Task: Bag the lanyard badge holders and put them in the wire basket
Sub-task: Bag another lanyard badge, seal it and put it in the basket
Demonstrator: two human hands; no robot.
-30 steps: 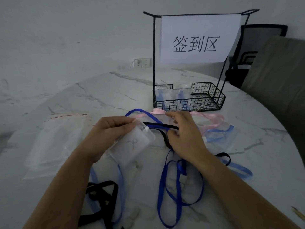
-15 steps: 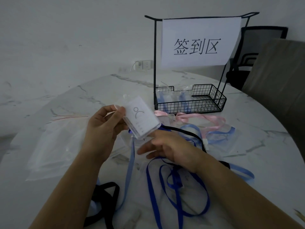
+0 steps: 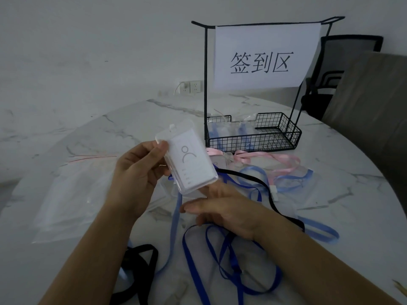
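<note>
My left hand (image 3: 136, 175) holds a clear badge holder (image 3: 190, 159) with a white card inside, lifted above the table and tilted. A light blue lanyard (image 3: 176, 219) hangs down from it. My right hand (image 3: 222, 208) lies just below the holder, fingers spread over the lanyards, gripping nothing that I can see. Dark blue (image 3: 222, 256), black (image 3: 248, 181), light blue (image 3: 317, 230) and pink (image 3: 266, 156) lanyards lie tangled on the marble table (image 3: 352, 194). The black wire basket (image 3: 275, 137) stands behind them with bagged holders (image 3: 229, 130) in its left part.
A stack of clear zip bags (image 3: 72, 194) lies at the left of the table. A white paper sign (image 3: 264, 56) hangs from the basket's tall frame. A black office chair (image 3: 330, 78) and a grey chair back (image 3: 374, 106) stand at the right. Another black lanyard (image 3: 138, 263) lies near my left forearm.
My left hand has lifted the badge holder off the table and turned its card face toward me. My right hand has let go of the black lanyard and dropped lower, fingers open.
</note>
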